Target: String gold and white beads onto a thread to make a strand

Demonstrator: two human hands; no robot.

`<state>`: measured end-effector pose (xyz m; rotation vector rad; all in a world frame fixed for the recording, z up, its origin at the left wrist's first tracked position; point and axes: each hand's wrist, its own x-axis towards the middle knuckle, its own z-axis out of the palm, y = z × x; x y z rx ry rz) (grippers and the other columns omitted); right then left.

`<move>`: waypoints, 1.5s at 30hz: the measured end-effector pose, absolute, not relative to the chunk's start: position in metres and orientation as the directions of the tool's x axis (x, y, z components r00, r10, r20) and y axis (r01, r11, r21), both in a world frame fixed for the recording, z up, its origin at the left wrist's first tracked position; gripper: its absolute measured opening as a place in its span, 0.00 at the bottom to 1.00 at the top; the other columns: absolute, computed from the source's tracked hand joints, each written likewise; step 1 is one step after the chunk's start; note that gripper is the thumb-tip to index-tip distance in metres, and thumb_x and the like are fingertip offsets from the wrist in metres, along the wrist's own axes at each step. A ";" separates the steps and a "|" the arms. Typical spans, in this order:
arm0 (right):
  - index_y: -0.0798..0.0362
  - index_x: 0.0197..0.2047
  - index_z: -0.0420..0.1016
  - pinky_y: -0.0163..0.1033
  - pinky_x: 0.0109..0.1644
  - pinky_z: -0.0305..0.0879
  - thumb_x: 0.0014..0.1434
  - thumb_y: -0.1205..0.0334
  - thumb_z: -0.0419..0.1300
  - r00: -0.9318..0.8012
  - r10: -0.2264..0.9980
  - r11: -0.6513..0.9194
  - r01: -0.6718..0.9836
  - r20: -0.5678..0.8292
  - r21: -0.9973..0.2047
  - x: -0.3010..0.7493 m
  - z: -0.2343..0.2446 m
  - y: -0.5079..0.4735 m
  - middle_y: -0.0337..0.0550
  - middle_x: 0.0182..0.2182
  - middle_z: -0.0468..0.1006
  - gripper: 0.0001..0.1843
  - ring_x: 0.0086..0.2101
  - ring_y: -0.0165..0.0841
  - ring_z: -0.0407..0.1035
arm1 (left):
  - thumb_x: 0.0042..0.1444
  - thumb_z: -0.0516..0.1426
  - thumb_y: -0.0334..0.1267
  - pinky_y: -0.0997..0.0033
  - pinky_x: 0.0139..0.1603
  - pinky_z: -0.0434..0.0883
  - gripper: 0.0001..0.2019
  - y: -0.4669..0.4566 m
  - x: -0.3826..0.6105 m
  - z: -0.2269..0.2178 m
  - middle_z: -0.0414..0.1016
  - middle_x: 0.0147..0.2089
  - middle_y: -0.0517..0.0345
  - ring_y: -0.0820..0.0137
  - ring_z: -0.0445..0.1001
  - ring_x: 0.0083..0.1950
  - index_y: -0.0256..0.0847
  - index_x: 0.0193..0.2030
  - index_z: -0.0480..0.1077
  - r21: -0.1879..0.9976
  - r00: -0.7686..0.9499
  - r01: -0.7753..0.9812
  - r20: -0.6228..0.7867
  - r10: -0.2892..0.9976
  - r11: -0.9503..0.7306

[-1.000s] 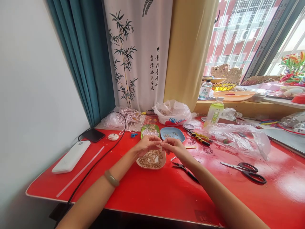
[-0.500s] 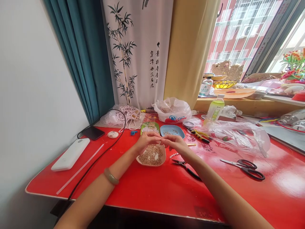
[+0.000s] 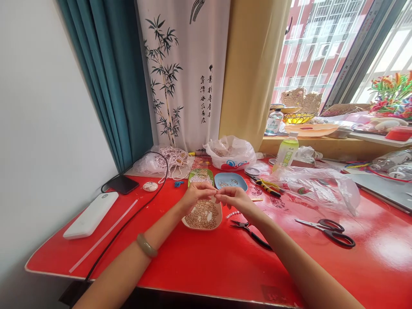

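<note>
My left hand [image 3: 198,196] and my right hand [image 3: 234,199] meet fingertip to fingertip above the dishes, both in a pinch. Whatever lies between the fingertips is too small to make out. Under them is a pale dish [image 3: 186,222] full of small gold beads [image 3: 201,216]. Just behind stand a green dish [image 3: 211,172] with gold and pale pink beads and a blue dish [image 3: 243,187] with a few small metallic pieces. Close to my right hand lie a short string of white beads [image 3: 233,214] and black-handled pliers [image 3: 255,237].
Scissors [image 3: 334,231] and yellow-black pliers [image 3: 267,188] lie on the red table [image 3: 206,262] at the right, near a clear plastic bag [image 3: 322,189] and a drink bottle [image 3: 287,151]. A white power bank [image 3: 92,214], phone [image 3: 124,184] and black cable [image 3: 135,213] are left. Pearl strings [image 3: 174,158] lie behind.
The camera view has shifted slightly, so the table sits a little lower. My hands stay together over the dishes, with the right fingers bent a little more.
</note>
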<state>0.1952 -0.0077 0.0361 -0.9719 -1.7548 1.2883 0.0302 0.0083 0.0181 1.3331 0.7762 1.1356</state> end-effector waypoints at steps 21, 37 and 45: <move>0.56 0.27 0.68 0.31 0.28 0.59 0.46 0.55 0.59 -0.318 0.943 0.110 0.007 0.102 -0.994 0.198 0.030 0.000 0.39 0.23 0.73 0.12 0.23 0.24 0.64 | 0.38 0.57 0.35 0.75 0.30 0.62 0.08 0.031 0.016 -0.009 0.76 0.28 0.56 0.69 0.70 0.30 0.39 0.28 0.74 0.733 0.507 0.534 0.121 0.853 -0.421; 0.55 0.28 0.71 0.36 0.34 0.64 0.43 0.54 0.61 -0.230 0.966 0.106 -0.069 0.120 -0.992 0.200 0.027 0.005 0.43 0.28 0.77 0.13 0.32 0.33 0.71 | 0.44 0.55 0.38 0.78 0.34 0.60 0.08 0.020 0.028 -0.012 0.75 0.32 0.60 0.73 0.69 0.34 0.40 0.30 0.73 0.539 0.643 0.607 0.100 0.759 -0.584; 0.55 0.27 0.71 0.36 0.35 0.65 0.42 0.55 0.62 -0.206 0.973 0.088 -0.065 0.100 -0.994 0.198 0.032 0.001 0.42 0.27 0.76 0.12 0.31 0.32 0.71 | 0.41 0.58 0.38 0.79 0.29 0.60 0.09 0.024 0.022 -0.013 0.75 0.31 0.59 0.73 0.69 0.31 0.39 0.31 0.73 0.605 0.715 0.548 0.019 0.699 -0.577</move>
